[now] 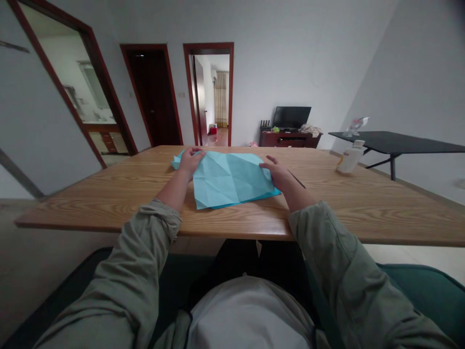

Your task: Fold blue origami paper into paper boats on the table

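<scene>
The creased sheet is looking like paper — matt, its face ridged with folds. The tabletop is showing wood grain under a smooth finish with a faint sheen. The bottle is looking like smooth plastic, while the sleeves are wrinkling as matt cloth. Beyond, the middle door frame is looking like wood, the curtain is hanging as cloth — and the wall is appearing smooth and matt.
</scene>
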Tool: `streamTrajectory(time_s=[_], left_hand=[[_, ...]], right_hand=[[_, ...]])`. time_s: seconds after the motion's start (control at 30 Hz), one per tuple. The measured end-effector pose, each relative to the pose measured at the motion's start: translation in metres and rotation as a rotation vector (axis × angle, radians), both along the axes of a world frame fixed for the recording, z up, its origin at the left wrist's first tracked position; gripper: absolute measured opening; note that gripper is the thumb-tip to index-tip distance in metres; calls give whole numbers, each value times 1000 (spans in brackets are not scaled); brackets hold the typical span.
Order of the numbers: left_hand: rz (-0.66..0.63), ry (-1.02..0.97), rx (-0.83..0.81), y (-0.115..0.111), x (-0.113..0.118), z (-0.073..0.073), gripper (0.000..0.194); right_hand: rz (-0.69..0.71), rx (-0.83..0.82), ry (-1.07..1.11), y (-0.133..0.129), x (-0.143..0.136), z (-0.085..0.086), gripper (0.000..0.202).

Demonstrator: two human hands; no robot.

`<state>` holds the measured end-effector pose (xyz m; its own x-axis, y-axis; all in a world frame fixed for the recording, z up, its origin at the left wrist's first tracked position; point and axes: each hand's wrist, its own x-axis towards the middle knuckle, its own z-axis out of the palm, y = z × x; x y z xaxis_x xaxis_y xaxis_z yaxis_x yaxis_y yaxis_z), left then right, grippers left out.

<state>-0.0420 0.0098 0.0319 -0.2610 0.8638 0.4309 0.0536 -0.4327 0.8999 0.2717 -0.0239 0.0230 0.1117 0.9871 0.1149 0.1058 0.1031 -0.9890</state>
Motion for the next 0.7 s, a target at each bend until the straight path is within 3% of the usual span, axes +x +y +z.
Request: streamTrajectory(time_s=[0.13,0.2,0.37,0.43,0.53,0.6,0.7], left_hand=[[65,-53,61,-2,20,6,25],[105,-54,68,-3,32,8,23],[31,-34,56,-5,55,6,22],[-43,-18,82,-8,60,5,21],[-133,-34,99,-11,62,4,23],[-172,-65,86,-11,63,3,24],[-218,-126,71,-11,62,3,29]], right_hand=[[-18,274,-1,-13,-12,16,69],[5,326,-66,-22,-19,21,63],[197,335,-118,-24,-45,15,50],[157,344,-162,-19,-54,7,47],[55,272,-171,-12,-58,-4,65],[120,183,-116,-10,-55,-11,69],[258,121,-76,-6,-48,-19,50]])
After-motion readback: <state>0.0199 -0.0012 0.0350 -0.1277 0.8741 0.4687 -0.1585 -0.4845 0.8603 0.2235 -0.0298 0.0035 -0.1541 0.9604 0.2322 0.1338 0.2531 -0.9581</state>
